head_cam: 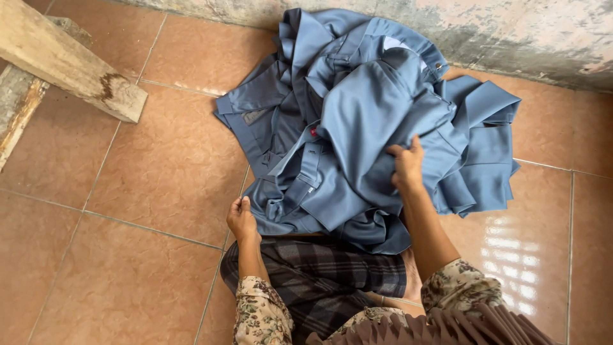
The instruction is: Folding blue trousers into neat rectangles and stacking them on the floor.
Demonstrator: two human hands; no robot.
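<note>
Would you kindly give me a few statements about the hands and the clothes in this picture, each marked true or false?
1. The right hand grips a fold of the blue-grey garments. True.
2. The left hand rests on the wooden plank. False: it holds the near edge of the garments, apart from the plank.
3. The garments lie heaped on the tiled floor. True.
4. The garments are neatly folded in a stack. False: they lie crumpled and spread.
5. The person wears floral sleeves. True.

Grey-blue garments (370, 128) on glossy terracotta floor tiles (147, 191); dark plaid cloth (319, 281); floral beige sleeves (262, 313).
</note>
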